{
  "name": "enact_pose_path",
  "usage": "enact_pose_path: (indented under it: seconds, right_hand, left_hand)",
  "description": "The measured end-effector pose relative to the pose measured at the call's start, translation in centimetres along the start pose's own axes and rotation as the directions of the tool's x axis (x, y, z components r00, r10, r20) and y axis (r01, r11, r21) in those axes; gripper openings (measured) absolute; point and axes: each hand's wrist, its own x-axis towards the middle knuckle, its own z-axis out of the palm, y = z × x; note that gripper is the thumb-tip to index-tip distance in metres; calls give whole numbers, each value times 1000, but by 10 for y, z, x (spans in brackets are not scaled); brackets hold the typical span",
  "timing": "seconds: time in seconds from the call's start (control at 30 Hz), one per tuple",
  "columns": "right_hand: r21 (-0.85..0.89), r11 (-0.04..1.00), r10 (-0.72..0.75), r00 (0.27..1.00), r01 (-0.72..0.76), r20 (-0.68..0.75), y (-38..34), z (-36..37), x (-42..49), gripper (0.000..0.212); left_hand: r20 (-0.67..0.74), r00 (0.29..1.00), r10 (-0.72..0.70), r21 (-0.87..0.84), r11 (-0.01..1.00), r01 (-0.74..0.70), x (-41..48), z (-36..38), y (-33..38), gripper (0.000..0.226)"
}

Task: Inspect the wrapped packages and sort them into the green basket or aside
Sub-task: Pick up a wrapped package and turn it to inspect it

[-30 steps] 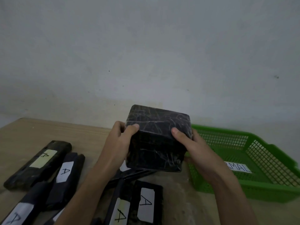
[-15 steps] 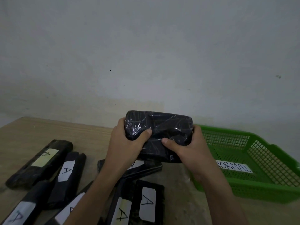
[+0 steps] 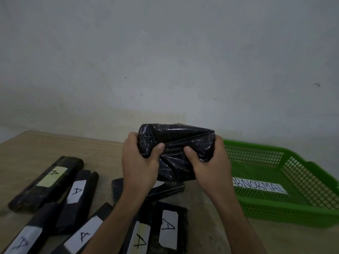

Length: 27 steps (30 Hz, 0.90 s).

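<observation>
Currently both hands are gripping one black wrapped package [image 3: 176, 151] above the table [image 3: 55, 145]. Left hand [image 3: 139, 164] is clasping its left end, thumb pressing the front, fingers curling behind. Right hand [image 3: 211, 167] is mirroring this on the right end. Green basket [image 3: 311, 180], labelled ABNORMAL, is sitting just right of the right-hand fingers; A-labelled packages [image 3: 77, 191] are lying below the left-hand fingers.

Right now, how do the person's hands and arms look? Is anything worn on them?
Both are bare. The left hand and right hand wear no gloves, and I see no rings. The forearms run to the picture's bottom edge with no sleeve, watch or bracelet visible. The nails are short and unpainted.
</observation>
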Motion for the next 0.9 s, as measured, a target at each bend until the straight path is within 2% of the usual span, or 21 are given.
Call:
enact_pose_path:
  seconds: [0.13,0.23,0.43,0.53,0.6,0.67,0.73,0.77,0.83,0.9]
  right_hand:
    - [-35,999,-34,994,31,-101,4,7,-3,28]
    - [-46,998,-42,997,38,-71,3,4,-1,24]
    - [-28,996,-87,992,84,-95,-3,3,-3,27]
    - [-21,994,-112,986,110,-125,-8,1,-4,26]
    - [-27,994,-107,992,106,-73,-12,-4,-4,26]
    - [-11,997,-77,997,78,30,-17,-12,-1,31]
    - [69,998,-20,994,13,107,-20,-20,3,43]
    - [107,994,5,995,-16,97,-20,-24,5,44]
    - [142,989,38,999,-37,-3,-19,-33,10,30]
    - [106,991,94,993,-85,-77,-14,-41,14,26]
  left_hand:
    - [70,996,-49,-13,999,50,5,-3,-1,32]
    - [102,991,-90,-12,996,92,4,-1,-3,34]
    - [11,998,65,72,995,-66,1,-4,3,26]
    - [36,996,86,66,994,-89,2,-7,6,25]
    - [82,994,68,52,996,-73,7,-10,7,25]
    - [120,993,19,16,1000,-21,14,-17,7,23]
    - [153,985,-82,-70,993,93,21,-26,4,21]
    - [182,973,-145,-146,974,172,25,-30,2,18]
    - [259,934,-248,-305,896,322,30,-36,-2,15]
    - [315,905,-286,-399,826,399,33,-40,-5,18]
